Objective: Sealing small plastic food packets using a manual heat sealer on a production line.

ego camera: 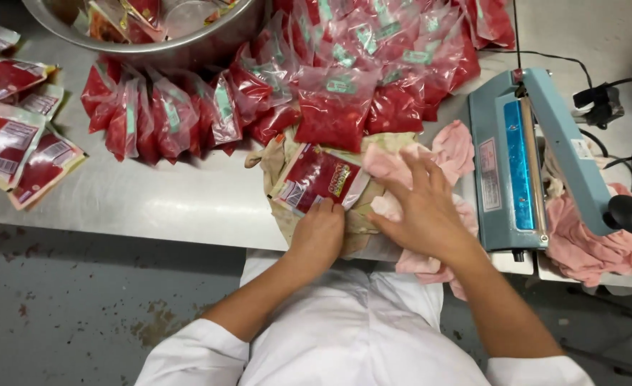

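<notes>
Pinched shut on the near edge of a red sauce pouch (317, 179), the left hand (319, 234) kept its grip at the pouch's six o'clock corner, fingers curled under and thumb side on top. That pouch lay flat on a beige cloth (277, 166) near the bench's front edge, printed face up, tilted toward one o'clock. It looked light and limp, a slick plastic film over soft filling, likely to sag and slide if lifted by one corner; the flat sealed margins seemed the safest place to take it, since squeezing the belly could strain the seam.

At three o'clock from the pouch the right hand (423, 204) lay spread open, palm down, holding nothing, pressing on a pink rag (450, 146). Further toward three o'clock stood a blue impulse heat sealer (520, 161) with its black knob (630, 214). At twelve o'clock a heap of filled clear red bags (330, 107) leaned together, a steel bowl (187, 46) behind them at eleven. Labelled flat pouches (8, 146) lay at nine o'clock on the steel bench (166, 200).
</notes>
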